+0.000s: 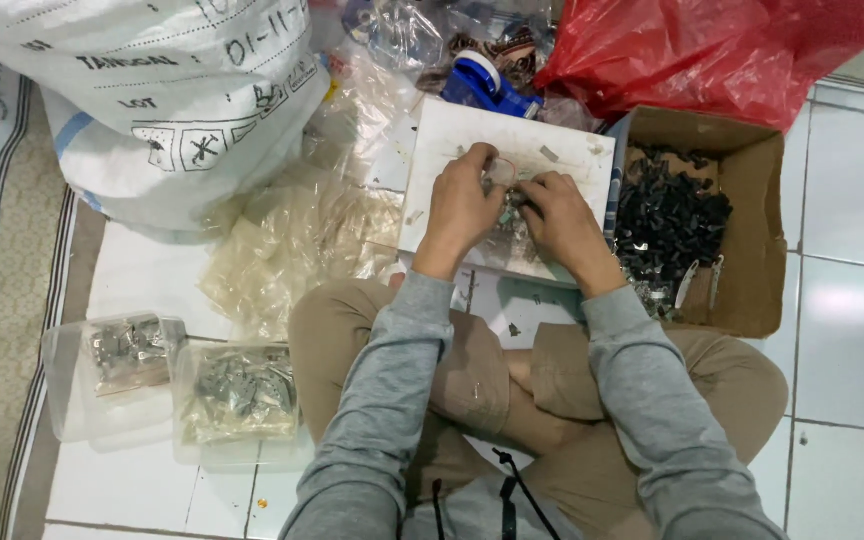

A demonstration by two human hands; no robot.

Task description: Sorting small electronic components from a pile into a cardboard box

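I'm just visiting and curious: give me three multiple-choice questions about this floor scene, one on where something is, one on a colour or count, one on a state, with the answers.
1. Where is the cardboard box of small black parts?
A. On the person's right, beside the white board
B. On the person's lap
C. Under the big white sack

2. What colour is the plastic bag at the top?
A. Green
B. Red
C. Yellow

3. How are the two clear tubs on the person's left?
A. Stacked and sealed
B. Tipped over, empty
C. Open, side by side, holding small grey pieces

Answers: 1 A, the box's open top sits against the board's right edge. 2 B, it is bright red above the box. 3 C, no lids cover them and both show contents, while the left hand and right hand work small pieces on the board.
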